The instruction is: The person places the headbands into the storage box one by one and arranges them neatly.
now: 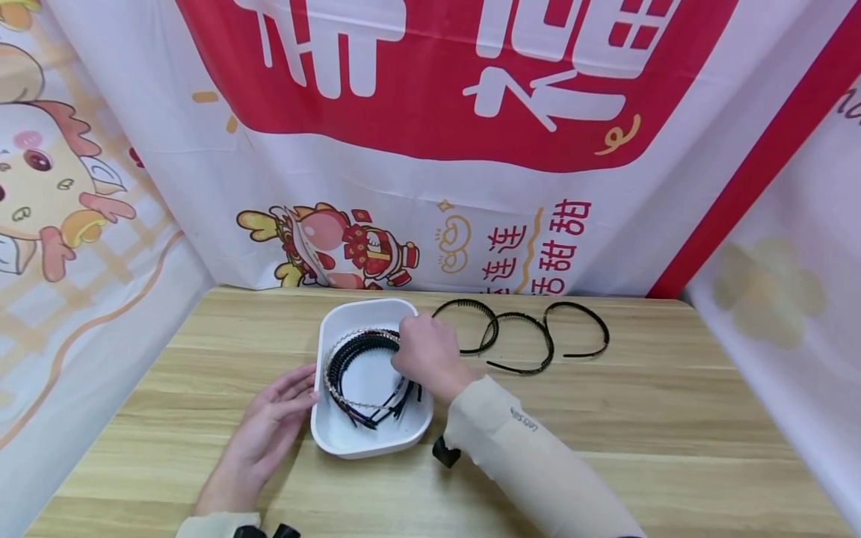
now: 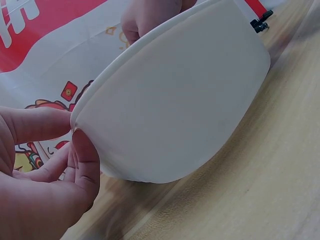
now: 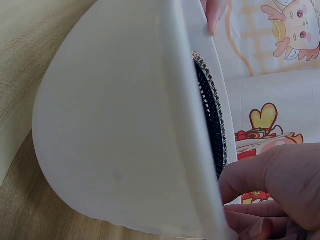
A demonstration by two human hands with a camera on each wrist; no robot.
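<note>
A white plastic tub (image 1: 417,430) stands on the table with several headbands (image 1: 344,357) nested inside, mostly black and toothed, one with a pale beaded edge. My left hand (image 1: 279,418) holds the tub's left rim; in the left wrist view its thumb (image 2: 86,157) and forefinger meet at the edge. Over the tub's right side, my right hand (image 1: 430,351) reaches in with fingers curled at a black headband among the others; its fingertips are hidden in the head view. The right wrist view shows the stacked headbands (image 3: 212,117) running up to that hand (image 3: 280,185).
On the table (image 1: 639,441), right of the tub, lie three black headbands: one partly behind my right hand (image 1: 494,329), a middle one (image 1: 550,351) overlapping it, and one farther right (image 1: 605,329). A printed cloth (image 1: 430,194) hangs along the back edge.
</note>
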